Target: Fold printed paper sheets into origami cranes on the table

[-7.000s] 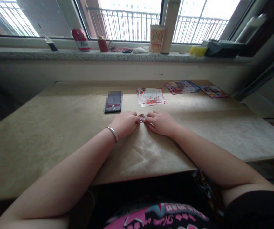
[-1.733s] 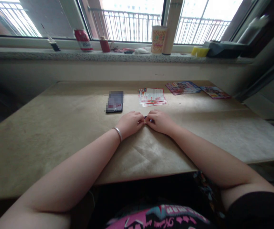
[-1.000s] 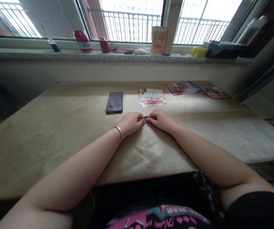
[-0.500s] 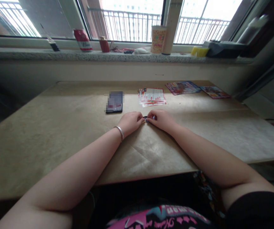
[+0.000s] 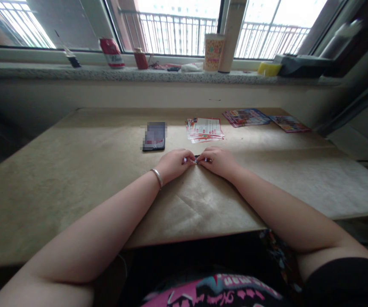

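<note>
My left hand (image 5: pixel 173 164) and my right hand (image 5: pixel 217 161) meet fingertip to fingertip on the brown table (image 5: pixel 75 170), both pinched on a small folded piece of printed paper (image 5: pixel 197 160). Only a sliver of it shows between the fingers. A silver bangle (image 5: pixel 156 178) sits on my left wrist. Just beyond my hands lies a stack of red and white printed sheets (image 5: pixel 205 128).
A dark phone (image 5: pixel 154 137) lies left of the stack. Two colourful leaflets (image 5: pixel 246 117) (image 5: pixel 289 123) rest at the far right. On the window sill (image 5: pixel 43 73) stand a red can (image 5: pixel 111 53), a small red bottle (image 5: pixel 141 59), a patterned cup (image 5: pixel 213 52) and a yellow sponge (image 5: pixel 267 68).
My hands stay together on the small paper; over the seconds it has grown smaller and more hidden between the fingers. In the last half second only the fingertips shifted slightly.
</note>
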`<state>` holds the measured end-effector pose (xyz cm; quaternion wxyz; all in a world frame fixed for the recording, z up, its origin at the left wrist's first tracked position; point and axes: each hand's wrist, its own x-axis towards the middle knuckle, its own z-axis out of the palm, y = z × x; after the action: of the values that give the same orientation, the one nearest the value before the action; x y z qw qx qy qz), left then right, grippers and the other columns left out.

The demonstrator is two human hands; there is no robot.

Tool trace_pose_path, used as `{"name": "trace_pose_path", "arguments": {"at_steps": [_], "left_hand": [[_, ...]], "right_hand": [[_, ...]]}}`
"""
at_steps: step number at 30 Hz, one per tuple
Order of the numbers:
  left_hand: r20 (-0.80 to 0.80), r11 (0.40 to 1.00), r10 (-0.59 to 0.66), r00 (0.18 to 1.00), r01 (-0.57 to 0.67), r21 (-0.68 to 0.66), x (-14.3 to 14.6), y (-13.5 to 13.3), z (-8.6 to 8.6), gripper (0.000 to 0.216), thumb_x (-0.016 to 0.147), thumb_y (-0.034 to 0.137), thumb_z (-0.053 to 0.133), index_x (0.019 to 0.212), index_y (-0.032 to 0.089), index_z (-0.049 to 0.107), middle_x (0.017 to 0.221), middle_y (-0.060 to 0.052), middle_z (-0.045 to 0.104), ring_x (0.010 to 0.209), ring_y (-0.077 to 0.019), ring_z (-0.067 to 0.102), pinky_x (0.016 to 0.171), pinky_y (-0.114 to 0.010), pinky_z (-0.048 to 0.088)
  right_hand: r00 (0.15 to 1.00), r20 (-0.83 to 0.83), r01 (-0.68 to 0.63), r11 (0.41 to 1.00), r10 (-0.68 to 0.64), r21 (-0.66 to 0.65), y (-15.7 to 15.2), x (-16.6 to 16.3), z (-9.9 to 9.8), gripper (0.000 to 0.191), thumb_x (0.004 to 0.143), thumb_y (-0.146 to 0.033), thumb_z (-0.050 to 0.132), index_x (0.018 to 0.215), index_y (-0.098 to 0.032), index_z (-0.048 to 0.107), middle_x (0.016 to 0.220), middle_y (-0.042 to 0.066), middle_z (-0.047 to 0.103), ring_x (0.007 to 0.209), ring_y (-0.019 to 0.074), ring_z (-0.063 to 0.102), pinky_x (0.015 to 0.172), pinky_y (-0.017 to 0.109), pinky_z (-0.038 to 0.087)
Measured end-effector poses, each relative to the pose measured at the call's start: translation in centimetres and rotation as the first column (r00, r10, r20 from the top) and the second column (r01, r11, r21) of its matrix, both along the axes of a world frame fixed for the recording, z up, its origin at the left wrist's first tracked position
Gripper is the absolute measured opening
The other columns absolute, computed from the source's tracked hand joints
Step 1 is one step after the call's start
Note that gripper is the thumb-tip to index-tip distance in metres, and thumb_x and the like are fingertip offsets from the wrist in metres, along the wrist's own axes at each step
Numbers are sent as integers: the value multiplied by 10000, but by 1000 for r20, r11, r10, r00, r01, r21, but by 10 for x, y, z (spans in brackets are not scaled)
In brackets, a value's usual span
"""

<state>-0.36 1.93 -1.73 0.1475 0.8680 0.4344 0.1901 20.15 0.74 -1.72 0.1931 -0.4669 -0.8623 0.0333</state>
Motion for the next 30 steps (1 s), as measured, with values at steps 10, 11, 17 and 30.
{"name": "trace_pose_path", "arguments": {"at_steps": [10, 11, 17, 30], "left_hand": [[-119, 992, -66, 991, 78, 102, -7, -2, 5, 241, 894, 308, 516, 971, 244, 736, 971, -29, 701, 836, -155, 631, 749, -247, 459], [-127, 990, -71, 989, 86, 116, -7, -2, 4, 244, 897, 306, 514, 967, 245, 740, 974, -29, 703, 840, -156, 633, 752, -248, 459], [-190, 979, -84, 978, 117, 167, -7, -3, 4, 255, 908, 296, 502, 970, 264, 747, 969, -26, 704, 845, -155, 636, 737, -248, 458], [-236, 969, -35, 971, 91, 230, -4, -3, 3, 285, 922, 251, 469, 1007, 274, 741, 987, -40, 697, 915, -194, 617, 816, -296, 469]], "right_hand": [[997, 55, -58, 997, 55, 46, 0, 3, -3, 214, 900, -322, 536, 938, -268, 740, 941, 30, 692, 908, 183, 601, 747, 282, 406], [997, 56, -62, 997, 60, 46, 0, 3, -3, 216, 900, -321, 536, 945, -268, 740, 940, 31, 690, 905, 183, 599, 748, 282, 406], [997, 56, -61, 997, 59, 37, 0, 4, -3, 214, 896, -319, 543, 942, -264, 745, 927, 44, 674, 890, 184, 587, 746, 286, 408], [997, 75, -39, 998, 35, 52, -1, 2, -3, 214, 902, -273, 510, 965, -251, 714, 945, 44, 682, 894, 188, 596, 757, 287, 410]]}}
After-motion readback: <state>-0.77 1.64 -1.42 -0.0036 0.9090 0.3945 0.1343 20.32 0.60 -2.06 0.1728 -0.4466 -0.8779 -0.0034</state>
